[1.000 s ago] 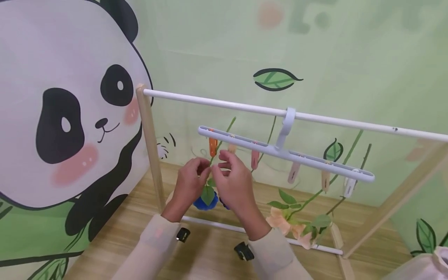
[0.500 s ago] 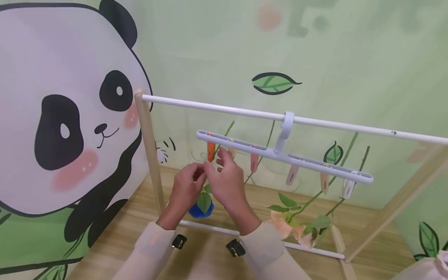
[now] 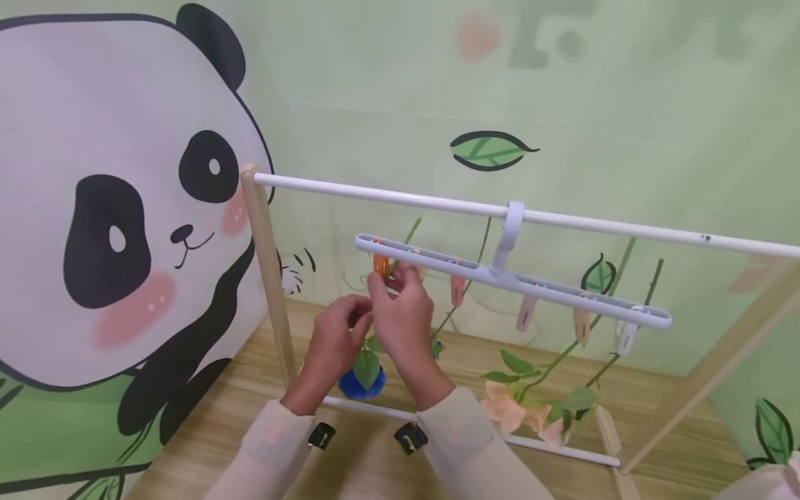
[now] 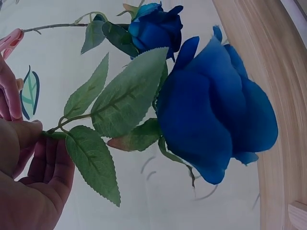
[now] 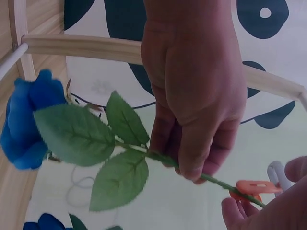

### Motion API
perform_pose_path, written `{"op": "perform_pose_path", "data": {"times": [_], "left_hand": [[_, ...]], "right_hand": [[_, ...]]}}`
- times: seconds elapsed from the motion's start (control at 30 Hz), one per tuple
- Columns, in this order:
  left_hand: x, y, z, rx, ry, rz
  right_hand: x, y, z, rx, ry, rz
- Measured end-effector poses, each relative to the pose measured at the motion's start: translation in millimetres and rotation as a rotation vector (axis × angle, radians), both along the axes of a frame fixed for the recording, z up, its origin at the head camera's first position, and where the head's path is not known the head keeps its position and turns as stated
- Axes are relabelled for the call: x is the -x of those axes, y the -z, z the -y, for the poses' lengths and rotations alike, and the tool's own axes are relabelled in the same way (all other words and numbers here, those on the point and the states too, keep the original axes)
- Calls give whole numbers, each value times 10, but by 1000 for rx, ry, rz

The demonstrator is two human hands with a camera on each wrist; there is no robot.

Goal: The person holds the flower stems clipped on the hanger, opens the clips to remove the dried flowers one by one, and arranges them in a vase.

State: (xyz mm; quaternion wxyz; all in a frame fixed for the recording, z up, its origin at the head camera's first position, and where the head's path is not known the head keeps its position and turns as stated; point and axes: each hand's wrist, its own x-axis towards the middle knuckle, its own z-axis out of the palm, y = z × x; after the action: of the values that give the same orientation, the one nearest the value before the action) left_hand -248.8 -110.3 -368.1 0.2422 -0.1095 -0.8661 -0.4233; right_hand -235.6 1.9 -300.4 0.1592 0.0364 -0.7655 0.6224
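My left hand (image 3: 332,340) pinches the green stem (image 5: 218,183) of a blue rose (image 4: 216,110) just above its leaves (image 4: 129,91). The rose hangs head down at the left end of the rack. Higher up, my right hand (image 3: 405,316) has its thumb and fingers around the lower end of an orange clip (image 5: 256,186), where the stem runs against the clip. This clip hangs from a pale blue clip hanger (image 3: 431,260); the stem's top (image 3: 415,228) sticks up behind it. My right fingers partly hide the clip's lower end in the head view.
The hanger hooks over the white rail (image 3: 375,194) of a wooden-sided rack (image 3: 270,271). Another blue rose (image 4: 156,28) and several peach flowers (image 3: 503,406) hang from it. Further clips (image 3: 526,312) line the hanger. A printed panda wall (image 3: 125,194) stands close on the left.
My right hand has moved up and slightly left from beside the stem to the orange clip. The left hand stays on the stem, slightly lower. The view has tilted slightly.
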Motion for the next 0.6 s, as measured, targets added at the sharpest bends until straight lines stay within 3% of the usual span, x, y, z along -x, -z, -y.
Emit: {"op": "perform_pose_path", "data": {"times": [0.23, 0.6], "left_hand": [[-27, -12, 1, 25, -18, 10], [-74, -30, 30, 58, -28, -95]], "right_hand": [[-16, -22, 119, 109, 18, 57], [14, -9, 240, 232, 50, 63]]}}
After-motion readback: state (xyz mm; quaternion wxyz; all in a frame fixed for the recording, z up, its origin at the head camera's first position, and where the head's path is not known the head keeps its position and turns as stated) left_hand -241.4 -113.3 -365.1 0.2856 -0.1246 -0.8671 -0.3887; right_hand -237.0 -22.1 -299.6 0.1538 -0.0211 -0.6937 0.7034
